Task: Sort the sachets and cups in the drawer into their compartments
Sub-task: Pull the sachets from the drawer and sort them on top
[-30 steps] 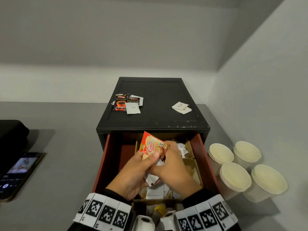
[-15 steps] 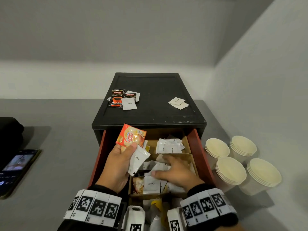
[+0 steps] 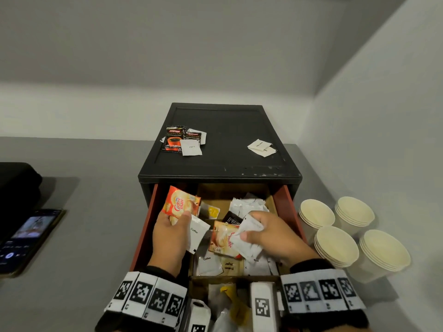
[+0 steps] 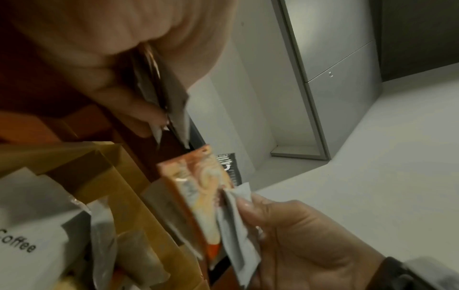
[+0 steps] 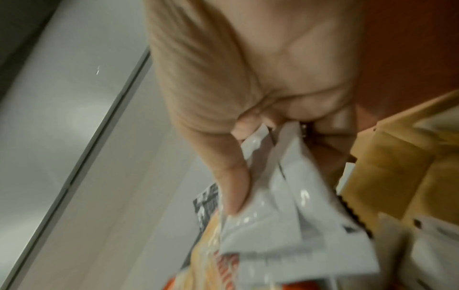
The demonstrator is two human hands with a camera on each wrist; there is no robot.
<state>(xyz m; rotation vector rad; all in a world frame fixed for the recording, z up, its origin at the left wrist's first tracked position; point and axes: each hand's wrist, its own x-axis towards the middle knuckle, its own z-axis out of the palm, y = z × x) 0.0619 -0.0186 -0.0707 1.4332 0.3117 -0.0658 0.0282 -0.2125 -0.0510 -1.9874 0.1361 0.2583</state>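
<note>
Left hand [image 3: 171, 238]: an orange creamer sachet [image 3: 180, 204] and a white sachet [image 3: 197, 234] are being pinched together between thumb and fingers, over the left side of the open drawer [image 3: 284, 202]. "Coffee mate" is being read on the orange one, "Coffee" on the white one.

Right hand [image 3: 275, 233]: a bundle of white sachets [image 3: 248, 238] is being clamped under the thumb, with a second orange sachet [image 3: 224, 238] caught beneath; the count cannot be told, since the right wrist view is blurred.

Relation for the coming move, as a judgement: both handfuls are being held above the middle cardboard compartment [image 3: 236, 267], their long axes tilted and fanned toward each other. The bare red-floored left section is lying directly under the left hand, so that hand is the nearer one for a drop there; the far compartment [image 3: 249, 206] with white sachets is lying just ahead of the right hand.

Outward: loose sachets marked "Coffee" and "Brown Sugar" are lying in the middle compartment. On the cabinet top [image 3: 227, 130], black "SUPREMO" sachets [image 3: 175, 138] and white ones are being kept in two small piles. Four stacks of paper cups [image 3: 335, 245] are standing outside the drawer, right of it. A phone [image 3: 26, 238] is lying far left.
</note>
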